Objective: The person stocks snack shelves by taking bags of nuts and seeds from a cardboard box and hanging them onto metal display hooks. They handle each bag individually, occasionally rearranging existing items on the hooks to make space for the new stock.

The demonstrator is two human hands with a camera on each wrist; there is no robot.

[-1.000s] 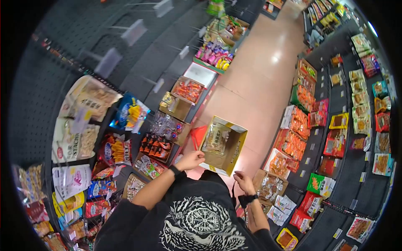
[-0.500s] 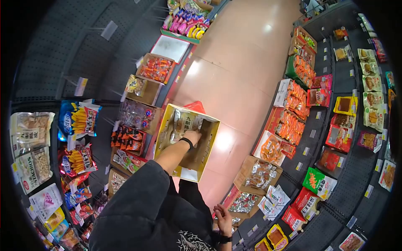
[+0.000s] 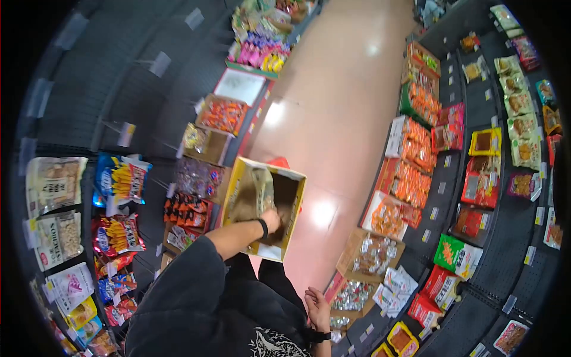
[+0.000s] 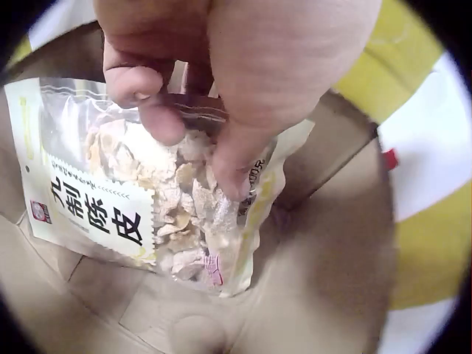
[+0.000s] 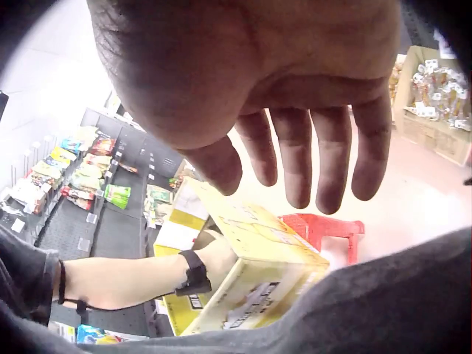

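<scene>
My left hand [image 3: 271, 220] reaches down into a yellow-and-white cardboard box [image 3: 295, 199]. Its thumb and fingers pinch the edge of a clear-and-cream bag of dried peel pieces [image 4: 181, 210], printed with large dark characters. In the head view the bag [image 3: 263, 187] stands tilted along the box's inside, and the wrist partly covers the box's near side. Off to the right and lower, my right hand [image 3: 318, 306] hangs with its fingers spread and nothing in them; the right wrist view shows these fingers [image 5: 295, 158] relaxed above the box.
Beneath the box is a red stool [image 5: 332, 227] on the aisle floor [image 3: 339, 131]. Dark shelving with snack bags [image 3: 122, 178] lines the left side. Along the right run open cartons of orange packets [image 3: 413, 184] and shelves with packaged snacks [image 3: 482, 184].
My left hand has gone from beside the box into it and gripped the bag, which has tipped up from lying flat. The right hand has moved away from the box; the head view has shifted.
</scene>
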